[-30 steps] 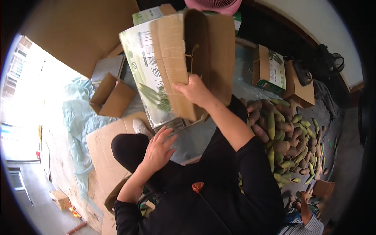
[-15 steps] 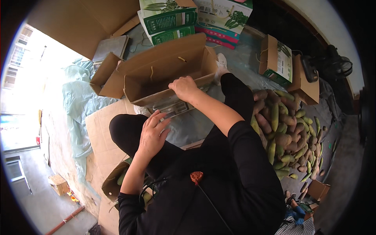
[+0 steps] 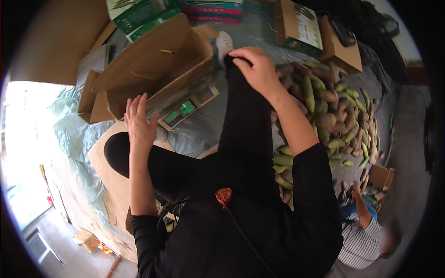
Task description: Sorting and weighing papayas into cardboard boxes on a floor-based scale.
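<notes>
Hands: left hand (image 3: 139, 119) spread empty beside brown open cardboard box (image 3: 153, 69) seated on scale (image 3: 187, 107); right hand (image 3: 256, 70) pinching black trouser leg (image 3: 241, 125), seemingly tugging it.

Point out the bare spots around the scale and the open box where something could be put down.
Bare sheet lies between the scale, the left hand and the black trouser leg. Flat cardboard below the left knee is also free. Crowded: the produce pile beside the right hand, and the open cardboard box sitting on the scale.
</notes>
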Tool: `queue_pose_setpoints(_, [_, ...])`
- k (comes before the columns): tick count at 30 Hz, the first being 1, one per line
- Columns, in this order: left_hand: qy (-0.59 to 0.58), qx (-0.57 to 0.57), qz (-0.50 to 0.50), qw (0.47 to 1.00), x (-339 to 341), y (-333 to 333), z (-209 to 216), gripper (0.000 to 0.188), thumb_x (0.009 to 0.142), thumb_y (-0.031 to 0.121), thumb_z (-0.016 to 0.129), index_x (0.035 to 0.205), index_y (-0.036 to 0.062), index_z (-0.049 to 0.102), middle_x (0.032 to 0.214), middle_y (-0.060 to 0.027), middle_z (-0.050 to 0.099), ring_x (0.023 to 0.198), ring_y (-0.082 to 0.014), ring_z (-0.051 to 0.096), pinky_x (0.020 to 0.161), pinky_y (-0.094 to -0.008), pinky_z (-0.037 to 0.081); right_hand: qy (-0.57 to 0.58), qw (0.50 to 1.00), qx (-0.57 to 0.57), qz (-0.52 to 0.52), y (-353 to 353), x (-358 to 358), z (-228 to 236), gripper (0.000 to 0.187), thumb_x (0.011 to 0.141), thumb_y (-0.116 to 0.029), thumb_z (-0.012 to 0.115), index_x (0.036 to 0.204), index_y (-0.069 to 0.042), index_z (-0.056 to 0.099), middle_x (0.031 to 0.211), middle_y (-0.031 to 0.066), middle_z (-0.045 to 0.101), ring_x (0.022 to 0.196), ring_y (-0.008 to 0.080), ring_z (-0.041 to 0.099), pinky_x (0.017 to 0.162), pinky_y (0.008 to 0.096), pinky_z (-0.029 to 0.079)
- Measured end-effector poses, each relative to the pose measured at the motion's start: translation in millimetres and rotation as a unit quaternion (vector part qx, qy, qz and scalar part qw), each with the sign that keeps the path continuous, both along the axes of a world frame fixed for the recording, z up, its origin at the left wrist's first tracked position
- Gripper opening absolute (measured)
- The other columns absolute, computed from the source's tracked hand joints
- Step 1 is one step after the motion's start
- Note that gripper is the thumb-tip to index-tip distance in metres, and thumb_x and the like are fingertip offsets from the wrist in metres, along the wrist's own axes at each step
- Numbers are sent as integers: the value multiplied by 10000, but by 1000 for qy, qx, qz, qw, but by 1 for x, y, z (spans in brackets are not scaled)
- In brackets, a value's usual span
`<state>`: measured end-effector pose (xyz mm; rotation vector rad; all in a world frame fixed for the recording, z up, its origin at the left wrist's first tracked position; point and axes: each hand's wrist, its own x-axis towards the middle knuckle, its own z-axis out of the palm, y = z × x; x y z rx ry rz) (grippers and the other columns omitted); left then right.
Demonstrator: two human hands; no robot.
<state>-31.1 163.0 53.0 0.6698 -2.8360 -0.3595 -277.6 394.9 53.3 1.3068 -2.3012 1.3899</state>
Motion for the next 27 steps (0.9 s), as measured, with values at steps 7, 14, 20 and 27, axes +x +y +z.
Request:
queue_pose_setpoints(7, [-87,-13,-7,996,-17,-29,-25,709,722,150,701,1361,131,393,1323,-117,461,1290,-334,343,1040,-468,280,-143,953,119,-237,165,11,-80,139,797,-110,592,919,-88,654,839,131,646,779,328,614,668,387,494])
queue_pose_setpoints(14, [-165,4,4,986,-33,-28,-36,624,751,175,674,1328,134,438,1260,-141,519,1151,-329,498,939,-437,404,-300,841,365,-265,267,134,-244,166,807,-172,581,912,-74,666,841,151,653,804,332,631,700,401,493])
queue_pose_setpoints(20, [-196,-29,52,979,-39,-29,-45,375,802,214,607,1158,100,581,996,-161,651,941,-344,612,829,-420,467,-458,781,361,-224,260,220,-303,230,827,-230,512,829,-62,668,868,221,638,842,388,615,741,457,491])
queue_pose_setpoints(27, [-194,-40,25,980,-40,-31,-46,236,824,196,577,1018,64,603,898,-192,645,857,-371,615,729,-432,470,-276,771,572,-49,256,211,-310,186,771,-223,562,835,-97,684,891,188,656,843,327,643,722,422,509])
